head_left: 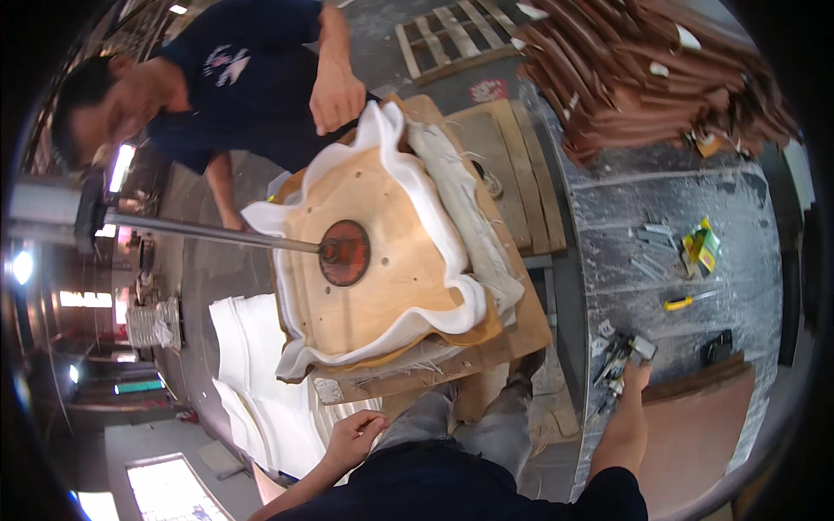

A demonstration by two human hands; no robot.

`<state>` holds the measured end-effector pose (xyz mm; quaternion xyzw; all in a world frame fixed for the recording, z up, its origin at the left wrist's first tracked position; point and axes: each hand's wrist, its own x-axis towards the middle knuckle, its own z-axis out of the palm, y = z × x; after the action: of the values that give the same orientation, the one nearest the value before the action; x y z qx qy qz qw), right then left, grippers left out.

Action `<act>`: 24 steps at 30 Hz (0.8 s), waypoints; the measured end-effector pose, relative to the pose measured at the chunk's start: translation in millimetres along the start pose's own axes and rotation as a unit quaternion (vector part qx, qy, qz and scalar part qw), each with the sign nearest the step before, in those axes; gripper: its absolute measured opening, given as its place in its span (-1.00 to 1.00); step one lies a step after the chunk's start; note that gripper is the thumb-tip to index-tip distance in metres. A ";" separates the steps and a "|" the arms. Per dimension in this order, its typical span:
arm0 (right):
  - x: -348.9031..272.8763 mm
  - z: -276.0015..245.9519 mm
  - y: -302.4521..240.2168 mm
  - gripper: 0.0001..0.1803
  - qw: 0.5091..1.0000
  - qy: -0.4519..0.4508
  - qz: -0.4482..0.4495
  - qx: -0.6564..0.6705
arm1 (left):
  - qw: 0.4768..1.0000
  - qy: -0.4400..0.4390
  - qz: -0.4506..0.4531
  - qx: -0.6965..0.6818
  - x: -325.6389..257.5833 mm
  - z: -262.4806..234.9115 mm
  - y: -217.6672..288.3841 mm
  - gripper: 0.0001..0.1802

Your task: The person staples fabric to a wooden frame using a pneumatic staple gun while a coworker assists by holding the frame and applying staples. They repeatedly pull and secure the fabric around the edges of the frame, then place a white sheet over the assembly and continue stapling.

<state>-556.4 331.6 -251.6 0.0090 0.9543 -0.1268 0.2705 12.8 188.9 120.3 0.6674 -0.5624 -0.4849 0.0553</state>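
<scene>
A wooden seat board [373, 269] lies on a workbench, with white foam [434, 217] bulging out all around its edge. A red round press pad [345, 253] on a metal rod pushes down on the board's middle. My left hand [354, 437] hovers low by the bench's near edge, fingers curled, holding nothing I can see. My right hand [634, 369] reaches out to the grey table on the right and grips a metal staple gun [618, 354]. Across the bench another person's hand [334, 95] rests on the foam's far edge.
White foam sheets [261, 391] are stacked at the left of the bench. On the grey table [660, 191] lie staple strips [651, 247], a yellow-handled tool [686, 301] and a small box [702, 246]. Brown leather pieces [651, 69] are piled at the far right. A pallet [452, 35] lies behind.
</scene>
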 end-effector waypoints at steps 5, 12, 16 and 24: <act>-47.6 -12.7 -16.8 -0.25 0.997 0.035 -0.058 0.046 | 0.952 0.057 0.242 0.176 22.5 -9.8 8.1 -0.66; -175.6 -43.3 -20.2 -0.41 0.890 0.011 -0.261 0.374 | 0.852 0.131 0.448 0.235 103.9 -19.5 38.3 -0.56; -298.1 -59.2 -20.2 -0.29 0.861 -0.074 -0.199 0.462 | 0.828 0.122 0.467 0.286 146.0 -16.6 24.6 -0.64; -439.6 -65.3 -58.2 -0.20 0.849 -0.286 -0.297 0.331 | 0.820 0.075 0.488 0.291 178.5 -20.3 34.6 -0.74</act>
<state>-219.7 314.0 43.8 -0.2222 0.6935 -0.5065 0.4617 -15.3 23.2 47.9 0.3247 -0.9236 -0.1570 0.1299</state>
